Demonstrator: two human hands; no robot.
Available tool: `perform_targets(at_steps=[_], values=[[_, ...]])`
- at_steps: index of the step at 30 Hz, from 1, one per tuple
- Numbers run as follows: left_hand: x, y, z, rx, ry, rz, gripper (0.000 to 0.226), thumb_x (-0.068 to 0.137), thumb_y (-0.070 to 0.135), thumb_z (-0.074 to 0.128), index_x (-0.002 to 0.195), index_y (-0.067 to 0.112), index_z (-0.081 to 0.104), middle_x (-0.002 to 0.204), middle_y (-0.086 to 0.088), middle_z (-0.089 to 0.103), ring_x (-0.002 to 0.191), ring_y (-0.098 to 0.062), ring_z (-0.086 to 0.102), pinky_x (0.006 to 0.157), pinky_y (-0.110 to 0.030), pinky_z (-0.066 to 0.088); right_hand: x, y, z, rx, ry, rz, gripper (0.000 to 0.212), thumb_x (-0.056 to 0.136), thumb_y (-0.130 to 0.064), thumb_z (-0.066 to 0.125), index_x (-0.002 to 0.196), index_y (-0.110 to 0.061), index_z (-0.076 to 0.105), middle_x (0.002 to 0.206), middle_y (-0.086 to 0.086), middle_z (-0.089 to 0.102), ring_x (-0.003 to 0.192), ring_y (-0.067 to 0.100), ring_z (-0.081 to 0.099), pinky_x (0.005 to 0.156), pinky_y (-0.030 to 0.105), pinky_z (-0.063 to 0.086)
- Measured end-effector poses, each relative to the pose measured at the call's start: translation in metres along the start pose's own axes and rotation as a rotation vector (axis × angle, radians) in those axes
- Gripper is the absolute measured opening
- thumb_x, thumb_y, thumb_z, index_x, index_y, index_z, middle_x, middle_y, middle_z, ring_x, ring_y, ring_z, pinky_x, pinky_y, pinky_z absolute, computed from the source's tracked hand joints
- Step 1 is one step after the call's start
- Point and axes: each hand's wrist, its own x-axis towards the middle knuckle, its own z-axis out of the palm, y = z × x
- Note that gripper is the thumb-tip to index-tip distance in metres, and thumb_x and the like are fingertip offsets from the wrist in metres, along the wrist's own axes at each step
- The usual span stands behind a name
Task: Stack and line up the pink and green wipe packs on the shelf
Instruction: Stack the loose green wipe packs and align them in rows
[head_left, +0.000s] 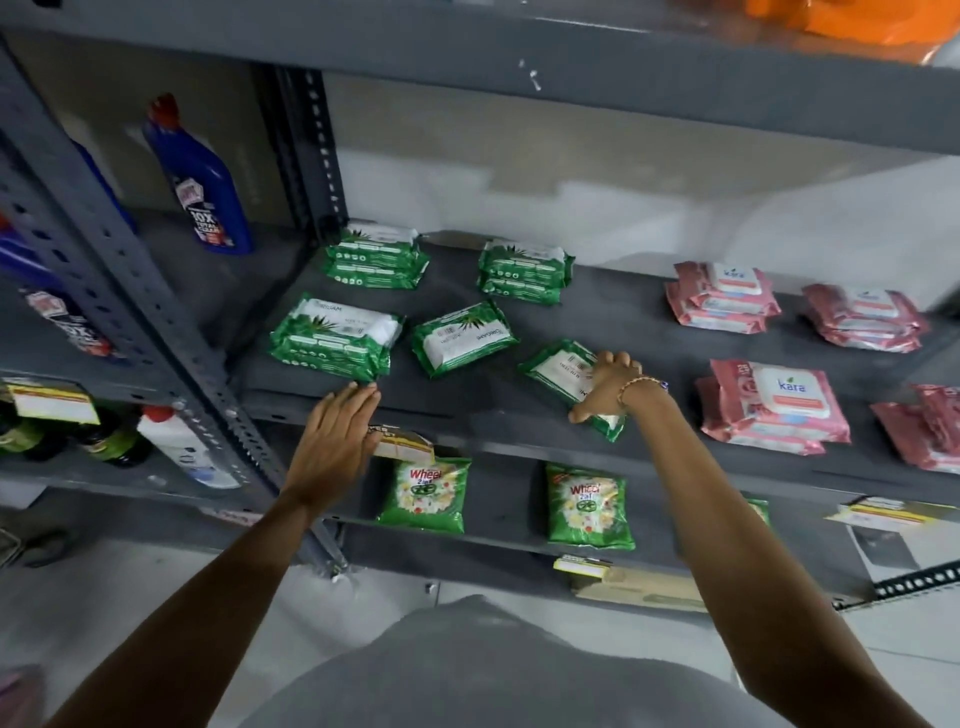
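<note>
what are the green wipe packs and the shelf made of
Green wipe packs: apparently thin glossy plastic film, going by the wrinkles and light glare. Shelf: looks like grey painted metal with a matte finish; its upright post has punched holes.

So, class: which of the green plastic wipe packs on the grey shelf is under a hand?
The green wipe pack nearest the pink packs, lying askew at the shelf's front edge: the right hand rests on it. The other green packs lie untouched.
</note>
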Motion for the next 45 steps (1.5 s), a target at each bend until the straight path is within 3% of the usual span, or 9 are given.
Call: perform_targets(at_steps=[8,11,15,30,33,37,40,43,45], values=[[0.003,-0.004,0.007,-0.06,0.079,-0.002,0.055,0.1,0.04,0.019,0.125,0.003,0.052,0.127,-0.016,0.063,0.122,-0.03,0.053,0.102,-0.042,0.03,0.004,-0.017,-0.048,0.304,0.163,-0.232,0.094,0.053,-0.008,0.084,0.135,-0.019,0.041,0.133,0.007,0.052,0.122,0.028,0.05,0.106,0.043,0.041],[0.004,-0.006,0.013,-0.057,0.133,0.029,0.045,0.097,0.034,0.033,0.125,0.003,0.048,0.124,-0.018,0.065,0.114,-0.034,0.063,0.099,-0.043,0.032,0.017,-0.05,-0.068,0.187,0.16,-0.413,0.098,0.058,-0.005,0.083,0.141,-0.024,0.034,0.146,0.004,0.04,0.132,0.025,0.039,0.112,0.043,0.031],[0.008,-0.008,0.012,-0.054,0.103,0.036,0.054,0.1,0.041,0.015,0.127,0.005,0.045,0.124,-0.017,0.066,0.122,-0.029,0.051,0.1,-0.041,0.03,0.042,-0.097,-0.071,0.034,0.072,-0.568,0.094,0.063,0.002,0.079,0.142,-0.022,0.034,0.148,0.007,0.036,0.132,0.026,0.036,0.105,0.036,0.035],[0.01,-0.015,0.038,-0.036,0.35,0.102,0.051,0.098,0.041,0.023,0.13,0.008,0.046,0.13,-0.014,0.062,0.127,-0.024,0.042,0.106,-0.04,0.027,0.077,-0.12,-0.064,-0.164,-0.057,-0.585,0.098,0.064,-0.01,0.08,0.144,-0.029,0.026,0.147,0.009,0.035,0.13,0.029,0.038,0.105,0.045,0.04],[0.01,-0.012,0.038,-0.071,0.415,0.093,0.044,0.094,0.034,0.038,0.128,0.009,0.047,0.128,-0.014,0.062,0.123,-0.022,0.044,0.104,-0.041,0.028,0.078,-0.124,-0.066,-0.184,-0.079,-0.565,0.102,0.064,-0.013,0.081,0.146,-0.029,0.021,0.151,0.009,0.032,0.134,0.028,0.036,0.107,0.045,0.038],[0.006,0.019,0.019,-0.28,0.489,0.152,0.033,0.089,0.02,0.046,0.119,0.009,0.053,0.115,-0.015,0.067,0.109,-0.017,0.05,0.096,-0.034,0.035,0.076,-0.123,-0.076,0.019,-0.268,-0.531,0.102,0.069,-0.029,0.08,0.148,-0.034,0.015,0.158,0.002,0.019,0.143,0.023,0.022,0.114,0.041,0.027],[0.011,0.077,-0.013,-0.72,0.416,0.094,0.039,0.098,0.031,0.038,0.124,0.006,0.055,0.112,-0.01,0.063,0.097,-0.011,0.057,0.084,-0.026,0.048,0.075,-0.128,-0.08,0.285,-0.173,-0.551,0.063,0.087,-0.046,0.055,0.143,-0.027,0.034,0.153,0.001,0.032,0.139,0.021,0.031,0.107,0.032,0.028],[0.039,0.131,-0.052,-1.536,0.076,-0.44,0.041,0.1,0.034,0.038,0.135,0.014,0.04,0.118,-0.003,0.056,0.088,-0.006,0.065,0.075,-0.017,0.053,0.077,-0.134,-0.077,0.239,-0.006,-0.509,0.039,0.098,-0.03,0.036,0.133,-0.018,0.051,0.142,0.004,0.049,0.13,0.021,0.044,0.099,0.029,0.034],[0.061,0.147,-0.061,-1.872,-0.257,-0.804,0.046,0.101,0.03,0.04,0.139,0.006,0.035,0.124,-0.008,0.05,0.099,-0.021,0.062,0.093,-0.029,0.052,0.079,-0.133,-0.073,0.13,-0.039,-0.485,0.043,0.1,-0.032,0.032,0.135,-0.014,0.048,0.145,0.009,0.046,0.132,0.025,0.043,0.106,0.034,0.033]])
